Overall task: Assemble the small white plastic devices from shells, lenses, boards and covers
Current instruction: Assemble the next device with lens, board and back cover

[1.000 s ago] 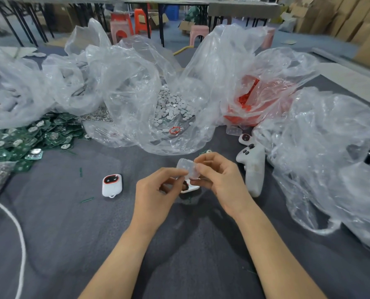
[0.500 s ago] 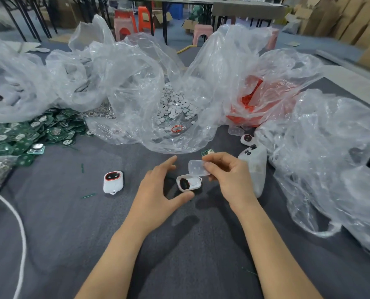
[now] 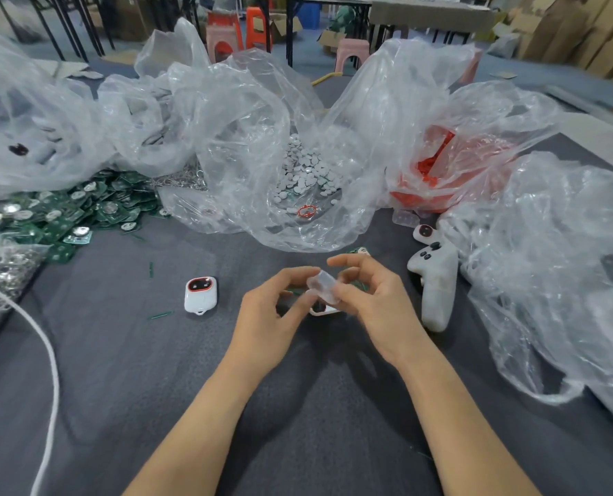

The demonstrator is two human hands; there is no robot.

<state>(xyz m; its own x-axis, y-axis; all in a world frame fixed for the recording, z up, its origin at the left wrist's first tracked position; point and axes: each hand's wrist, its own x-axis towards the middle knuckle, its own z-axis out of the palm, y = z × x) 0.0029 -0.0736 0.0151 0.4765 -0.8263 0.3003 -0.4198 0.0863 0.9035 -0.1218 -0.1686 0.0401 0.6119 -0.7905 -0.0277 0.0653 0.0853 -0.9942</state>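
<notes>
Left hand [image 3: 272,309] back on clear cover [image 3: 321,287]

Between my left hand [image 3: 272,311] and my right hand [image 3: 374,300] I hold the cover [image 3: 322,285] just above the shell [image 3: 325,310], which lies on the table [image 3: 147,388]. A finished device [image 3: 200,294] lies to the left, the remote [image 3: 435,284] to the right. Behind sits the bag of discs [image 3: 305,173]; the boards [image 3: 65,209] are heaped far left.
</notes>
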